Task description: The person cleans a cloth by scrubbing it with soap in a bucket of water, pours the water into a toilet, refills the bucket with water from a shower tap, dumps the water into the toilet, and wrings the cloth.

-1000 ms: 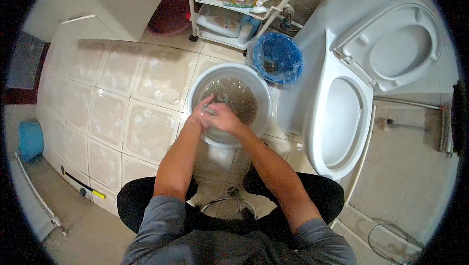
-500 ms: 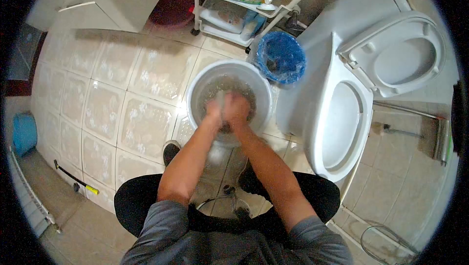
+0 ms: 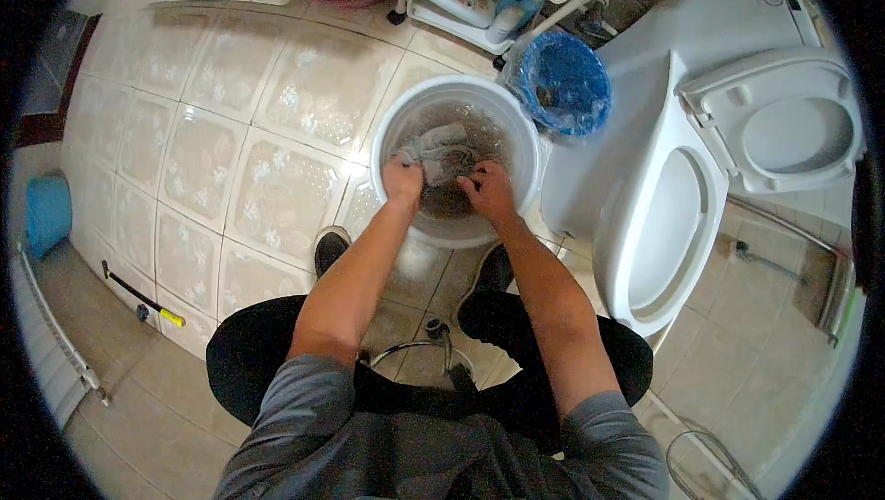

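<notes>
A round white basin (image 3: 529,177) on the floor in front of me holds murky, greyish-brown water. A wet grey cloth (image 3: 441,145) lies bunched in the basin, partly under the water. My left hand (image 3: 403,179) is closed on the cloth's left edge, inside the rim. On the right side, my right hand (image 3: 489,190) hangs low over the water with its fingers bent and thumb apart from them. Nothing shows between them. The cloth's lower part is hidden in the dark water.
A bin lined with a blue bag (image 3: 564,83) stands close to the basin's right. Beyond it is a toilet (image 3: 659,233) with its lid up. A white shelf trolley (image 3: 461,30) with bottles is at the back. A wheeled stool base (image 3: 433,348) sits below me.
My hands were together and blurred in the middle of the basin. They have moved apart, left hand to the left and right hand to the right, and the grey cloth now shows. The view has shifted.
</notes>
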`<act>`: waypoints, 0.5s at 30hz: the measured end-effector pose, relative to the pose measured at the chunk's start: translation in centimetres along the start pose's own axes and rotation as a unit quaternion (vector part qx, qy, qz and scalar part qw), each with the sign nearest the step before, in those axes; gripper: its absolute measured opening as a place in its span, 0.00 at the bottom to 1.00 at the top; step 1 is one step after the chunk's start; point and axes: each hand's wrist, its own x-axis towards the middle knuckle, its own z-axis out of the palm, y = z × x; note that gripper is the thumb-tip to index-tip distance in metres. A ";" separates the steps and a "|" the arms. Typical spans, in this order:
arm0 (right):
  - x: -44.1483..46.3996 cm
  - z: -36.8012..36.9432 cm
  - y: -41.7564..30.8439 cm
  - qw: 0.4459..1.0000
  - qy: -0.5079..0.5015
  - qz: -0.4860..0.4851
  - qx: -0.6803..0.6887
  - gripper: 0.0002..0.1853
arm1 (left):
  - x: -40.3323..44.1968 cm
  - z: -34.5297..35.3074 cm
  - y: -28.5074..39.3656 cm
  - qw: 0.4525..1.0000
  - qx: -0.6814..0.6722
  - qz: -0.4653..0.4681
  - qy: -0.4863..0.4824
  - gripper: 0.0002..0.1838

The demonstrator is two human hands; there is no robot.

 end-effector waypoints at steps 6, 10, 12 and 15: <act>1.5 2.7 -1.4 0.942 0.088 0.324 0.010 0.35 | -1.0 3.0 0.1 0.992 -0.005 0.017 0.123 0.43; 2.6 8.1 0.8 0.891 0.002 0.387 0.237 0.43 | 0.7 2.8 -0.3 0.928 -0.334 -0.099 -0.132 0.50; 4.2 5.1 -3.1 0.775 -0.076 0.473 0.413 0.43 | 1.0 1.2 1.6 0.890 -0.387 -0.158 -0.184 0.47; 5.2 1.7 -6.8 0.827 -0.109 0.366 0.413 0.36 | 1.8 -0.8 3.3 0.819 -0.407 -0.282 -0.292 0.39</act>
